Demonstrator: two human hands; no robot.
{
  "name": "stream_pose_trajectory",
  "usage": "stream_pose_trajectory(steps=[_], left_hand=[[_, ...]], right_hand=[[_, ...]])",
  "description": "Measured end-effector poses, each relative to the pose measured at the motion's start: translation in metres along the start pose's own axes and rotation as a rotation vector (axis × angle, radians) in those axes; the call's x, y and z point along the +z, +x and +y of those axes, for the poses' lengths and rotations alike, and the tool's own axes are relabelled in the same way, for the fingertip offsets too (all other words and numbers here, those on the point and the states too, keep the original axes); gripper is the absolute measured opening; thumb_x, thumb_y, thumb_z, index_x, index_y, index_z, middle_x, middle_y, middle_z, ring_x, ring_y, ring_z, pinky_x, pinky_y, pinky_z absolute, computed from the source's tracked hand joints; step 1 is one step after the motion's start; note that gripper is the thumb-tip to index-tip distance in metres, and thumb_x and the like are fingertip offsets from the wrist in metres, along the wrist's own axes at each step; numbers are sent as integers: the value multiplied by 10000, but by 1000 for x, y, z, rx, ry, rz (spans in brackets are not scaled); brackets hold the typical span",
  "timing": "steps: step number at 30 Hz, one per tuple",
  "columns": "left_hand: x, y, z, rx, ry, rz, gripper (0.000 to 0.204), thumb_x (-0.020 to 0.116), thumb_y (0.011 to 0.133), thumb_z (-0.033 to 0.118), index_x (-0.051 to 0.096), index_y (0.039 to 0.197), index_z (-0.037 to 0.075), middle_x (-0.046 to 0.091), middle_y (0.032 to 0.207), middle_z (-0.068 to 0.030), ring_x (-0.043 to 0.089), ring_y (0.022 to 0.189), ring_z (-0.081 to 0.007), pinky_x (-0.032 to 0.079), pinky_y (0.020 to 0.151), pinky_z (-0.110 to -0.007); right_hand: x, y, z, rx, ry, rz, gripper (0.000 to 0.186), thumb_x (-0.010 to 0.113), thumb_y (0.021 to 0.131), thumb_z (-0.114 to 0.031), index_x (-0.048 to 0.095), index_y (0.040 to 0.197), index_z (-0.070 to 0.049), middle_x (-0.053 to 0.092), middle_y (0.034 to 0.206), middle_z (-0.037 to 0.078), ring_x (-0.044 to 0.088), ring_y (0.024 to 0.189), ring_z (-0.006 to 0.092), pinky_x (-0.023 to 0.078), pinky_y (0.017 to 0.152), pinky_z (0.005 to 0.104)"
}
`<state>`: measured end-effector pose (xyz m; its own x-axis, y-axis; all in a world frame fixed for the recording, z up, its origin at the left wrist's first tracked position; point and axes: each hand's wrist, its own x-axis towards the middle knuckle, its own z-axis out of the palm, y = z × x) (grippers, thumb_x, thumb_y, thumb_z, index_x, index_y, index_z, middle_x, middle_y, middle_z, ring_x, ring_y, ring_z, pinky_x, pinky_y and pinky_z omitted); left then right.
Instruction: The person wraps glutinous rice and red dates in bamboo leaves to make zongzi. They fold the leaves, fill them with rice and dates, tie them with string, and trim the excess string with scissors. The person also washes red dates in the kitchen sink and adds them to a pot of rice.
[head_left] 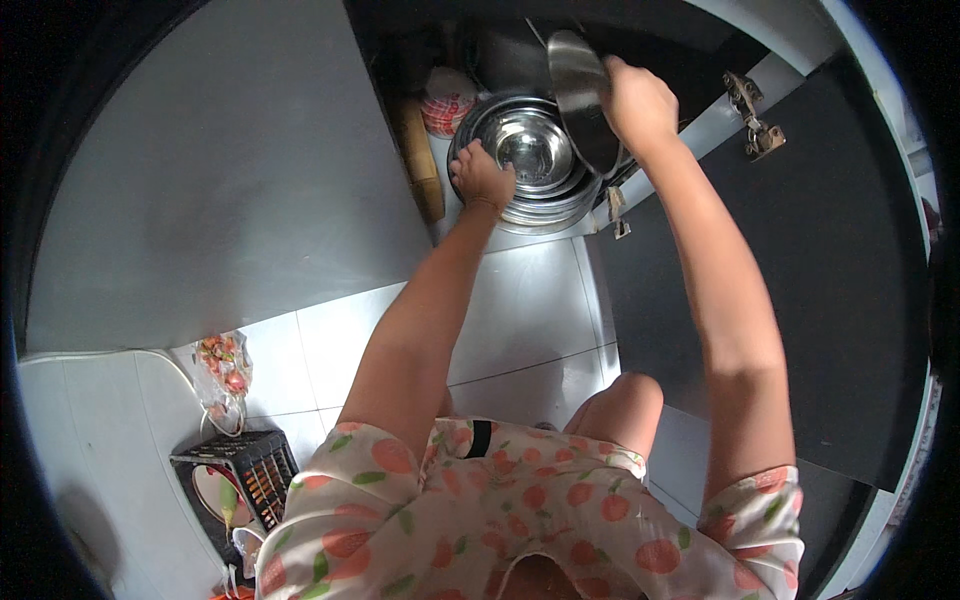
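Inside the low cabinet stands a nested stack of shiny round steel bowls (pixel 537 150), the smallest innermost. My left hand (pixel 483 177) is closed on the left rim of the stack, its thumb reaching toward the inner bowl. My right hand (pixel 640 105) grips the right edge of a round, shallow steel dish (pixel 580 95). That dish is tilted nearly on edge over the right side of the stack; whether it is a bowl or a lid I cannot tell. My right fingertips are partly hidden.
A red-and-white package (pixel 448 100) sits left of the bowls, beside a brown cardboard piece (pixel 422 165). The dark cabinet door (pixel 770 270) hangs open at right, with metal hinges (pixel 755 120). On the left are a black crate (pixel 245 475) and a plastic bag of reddish produce (pixel 225 365).
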<state>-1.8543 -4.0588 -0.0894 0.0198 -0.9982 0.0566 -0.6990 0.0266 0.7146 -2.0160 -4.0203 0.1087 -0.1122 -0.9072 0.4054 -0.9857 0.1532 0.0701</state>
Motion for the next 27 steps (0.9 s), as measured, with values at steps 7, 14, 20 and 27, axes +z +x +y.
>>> stream_pose_trajectory(steps=[7, 14, 20, 27], left_hand=[[-50, -81, 21, -504, -1173, -478, 728, 677, 883, 406, 396, 1407, -14, 499, 1370, -200, 524, 1241, -300, 485, 959, -438], [-99, -124, 20, -564, -1292, -627, 413, 579, 934, 105, 467, 1281, -89, 567, 1249, -170, 577, 1135, -257, 505, 951, -409], [-160, -143, 35, -626, -1255, -648, 398, 558, 927, 79, 460, 1290, -52, 554, 1234, -169, 568, 1116, -252, 491, 932, -442], [-272, -180, 68, -772, -921, -853, 483, 584, 846, 32, 434, 1293, -70, 517, 1262, -200, 559, 1121, -293, 493, 943, -384]], right_hand=[[1, -129, 35, 497, 1114, 217, 207, 585, 899, -96, 457, 737, -81, 414, 696, -59, 383, 658, 42, 359, 578, 243], [13, -214, 31, 697, 1349, 22, 183, 572, 1001, -232, 526, 897, -89, 535, 739, -10, 484, 635, 52, 411, 587, 224], [-65, -343, -2, 1322, 1478, 33, 229, 520, 1019, -255, 507, 1186, -99, 553, 863, 22, 516, 695, 97, 451, 622, 249], [-257, -422, 39, 1755, 975, 288, 641, 586, 914, -7, 304, 1468, -164, 538, 955, 32, 541, 758, 110, 465, 624, 247]])
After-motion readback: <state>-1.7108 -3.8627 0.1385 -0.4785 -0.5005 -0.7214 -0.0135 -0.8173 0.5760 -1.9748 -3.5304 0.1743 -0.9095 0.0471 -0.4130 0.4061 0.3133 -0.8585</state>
